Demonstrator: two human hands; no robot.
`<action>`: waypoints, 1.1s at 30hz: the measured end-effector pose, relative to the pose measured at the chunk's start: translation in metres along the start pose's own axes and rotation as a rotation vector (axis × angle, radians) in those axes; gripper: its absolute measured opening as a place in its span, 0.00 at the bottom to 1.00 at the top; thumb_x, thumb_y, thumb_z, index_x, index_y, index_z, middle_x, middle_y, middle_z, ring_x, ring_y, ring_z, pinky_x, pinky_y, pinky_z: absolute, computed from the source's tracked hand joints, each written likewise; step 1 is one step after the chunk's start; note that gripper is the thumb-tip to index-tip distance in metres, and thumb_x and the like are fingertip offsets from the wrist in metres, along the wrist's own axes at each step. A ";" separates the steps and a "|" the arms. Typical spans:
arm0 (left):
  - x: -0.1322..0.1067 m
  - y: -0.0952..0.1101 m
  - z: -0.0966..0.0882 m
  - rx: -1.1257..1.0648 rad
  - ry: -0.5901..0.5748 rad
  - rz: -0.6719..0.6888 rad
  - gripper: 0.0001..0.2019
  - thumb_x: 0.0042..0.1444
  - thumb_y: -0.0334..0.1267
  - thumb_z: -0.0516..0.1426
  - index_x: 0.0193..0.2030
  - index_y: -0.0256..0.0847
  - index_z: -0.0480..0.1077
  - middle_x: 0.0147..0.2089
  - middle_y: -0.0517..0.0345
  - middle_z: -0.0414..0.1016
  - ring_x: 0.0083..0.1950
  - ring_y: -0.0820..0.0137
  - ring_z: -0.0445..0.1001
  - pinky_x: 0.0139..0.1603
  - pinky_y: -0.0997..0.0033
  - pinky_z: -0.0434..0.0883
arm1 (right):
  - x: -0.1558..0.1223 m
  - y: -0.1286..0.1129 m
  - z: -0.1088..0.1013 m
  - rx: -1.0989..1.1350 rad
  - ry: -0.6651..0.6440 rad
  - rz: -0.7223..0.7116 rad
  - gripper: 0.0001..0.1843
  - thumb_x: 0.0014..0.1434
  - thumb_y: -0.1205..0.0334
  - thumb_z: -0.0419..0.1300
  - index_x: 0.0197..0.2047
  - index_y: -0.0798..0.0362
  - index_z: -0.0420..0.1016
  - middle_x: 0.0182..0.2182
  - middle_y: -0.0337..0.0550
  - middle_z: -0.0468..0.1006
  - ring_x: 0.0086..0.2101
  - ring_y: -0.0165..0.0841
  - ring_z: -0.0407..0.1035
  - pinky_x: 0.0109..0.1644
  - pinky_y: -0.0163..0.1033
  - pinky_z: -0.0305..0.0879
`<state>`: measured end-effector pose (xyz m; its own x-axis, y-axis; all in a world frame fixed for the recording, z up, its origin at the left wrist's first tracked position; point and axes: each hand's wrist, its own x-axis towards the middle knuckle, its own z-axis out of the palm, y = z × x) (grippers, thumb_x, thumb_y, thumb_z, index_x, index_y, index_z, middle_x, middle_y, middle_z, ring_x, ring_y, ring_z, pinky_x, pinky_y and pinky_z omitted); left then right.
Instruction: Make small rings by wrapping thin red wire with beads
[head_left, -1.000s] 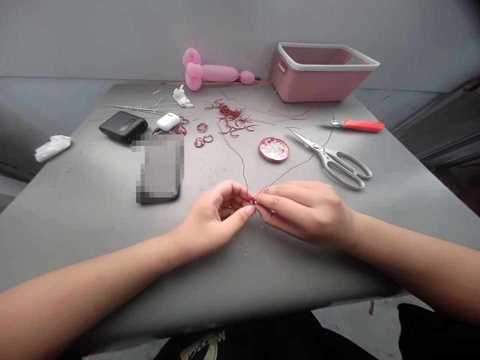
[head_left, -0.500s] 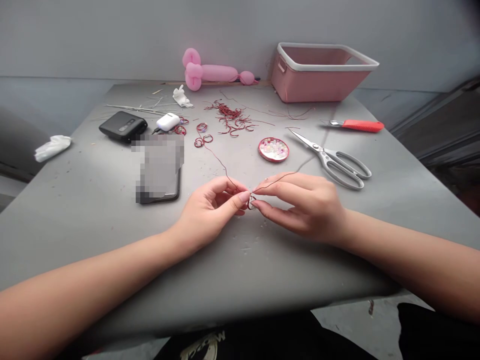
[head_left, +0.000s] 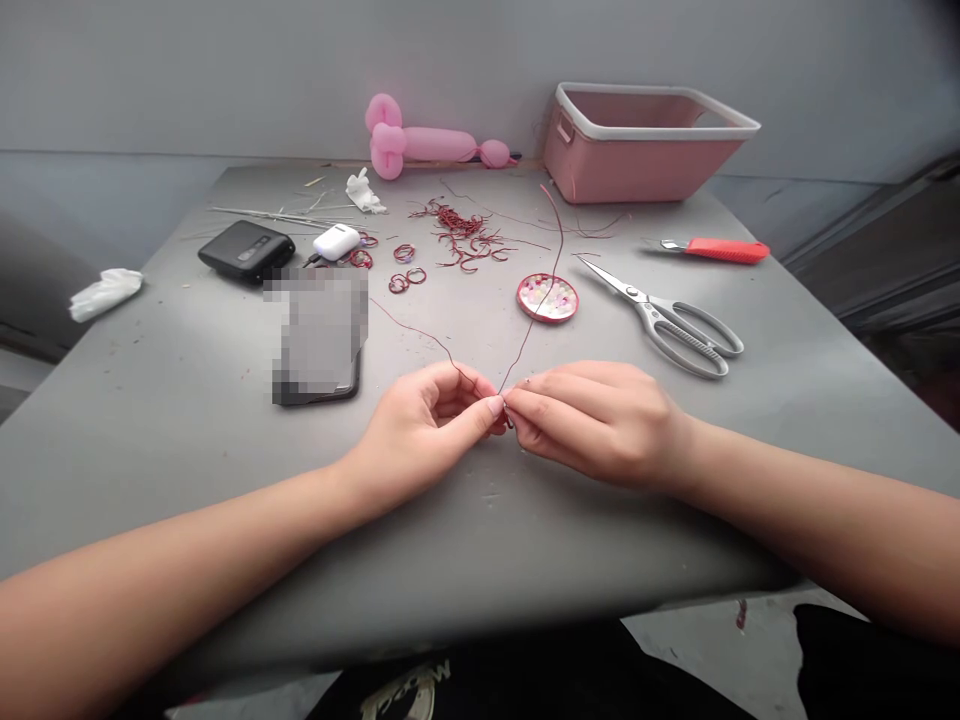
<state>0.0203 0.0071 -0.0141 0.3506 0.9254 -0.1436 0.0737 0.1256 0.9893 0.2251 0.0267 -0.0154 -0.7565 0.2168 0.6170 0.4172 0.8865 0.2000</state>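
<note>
A thin dark red wire [head_left: 520, 352] is pinched between my two hands above the near part of the table. My left hand [head_left: 431, 420] grips it between thumb and fingers, and one wire end trails toward the phone. My right hand [head_left: 600, 420] is closed at the same spot, fingertips pressed together against the left thumb. The other end rises and curves in front of a red-rimmed dish of pale beads [head_left: 551, 300]. A small loop in the wire is mostly hidden by the fingertips. Several red wire rings [head_left: 405, 280] lie beyond my left hand.
Grey scissors [head_left: 667, 320] and a red-handled tool [head_left: 724, 251] lie at the right. Red wire scraps [head_left: 461, 225] spread at mid-table. A pink bin [head_left: 637, 170] and a pink balloon [head_left: 435, 145] stand behind; a phone [head_left: 322, 340], black case [head_left: 247, 252] and white earbud case [head_left: 336, 242] lie left.
The right-hand wire end has swung from the right to upright and away from me. My right fingers have closed over the small loop, which was visible before.
</note>
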 end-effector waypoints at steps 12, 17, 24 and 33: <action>-0.001 0.001 0.000 0.035 -0.073 0.044 0.07 0.59 0.39 0.59 0.36 0.38 0.67 0.32 0.61 0.71 0.33 0.73 0.72 0.39 0.71 0.71 | -0.002 0.012 0.003 0.220 -0.149 -0.011 0.10 0.66 0.71 0.48 0.36 0.55 0.69 0.30 0.45 0.74 0.30 0.30 0.65 0.34 0.35 0.68; 0.001 -0.004 -0.002 0.016 -0.090 0.094 0.05 0.60 0.37 0.58 0.38 0.39 0.67 0.35 0.60 0.71 0.35 0.75 0.71 0.40 0.73 0.71 | 0.003 0.008 0.003 0.636 -0.190 0.341 0.07 0.65 0.68 0.51 0.36 0.55 0.68 0.28 0.39 0.72 0.27 0.25 0.64 0.31 0.30 0.64; 0.000 -0.004 -0.002 0.119 -0.060 0.185 0.04 0.59 0.37 0.59 0.35 0.39 0.68 0.36 0.58 0.71 0.35 0.73 0.72 0.37 0.72 0.71 | 0.013 0.007 -0.003 1.510 -0.465 0.980 0.11 0.64 0.61 0.55 0.32 0.58 0.70 0.26 0.40 0.73 0.24 0.24 0.65 0.28 0.30 0.66; 0.000 -0.002 -0.002 0.034 -0.011 0.068 0.08 0.59 0.41 0.60 0.36 0.39 0.69 0.33 0.60 0.72 0.33 0.74 0.72 0.40 0.71 0.71 | 0.008 -0.011 -0.003 0.564 0.038 0.505 0.05 0.60 0.71 0.60 0.36 0.55 0.77 0.32 0.43 0.79 0.30 0.27 0.72 0.34 0.33 0.72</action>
<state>0.0186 0.0079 -0.0159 0.3662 0.9273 -0.0770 0.0811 0.0506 0.9954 0.2157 0.0178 -0.0106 -0.5194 0.6470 0.5583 0.3797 0.7600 -0.5275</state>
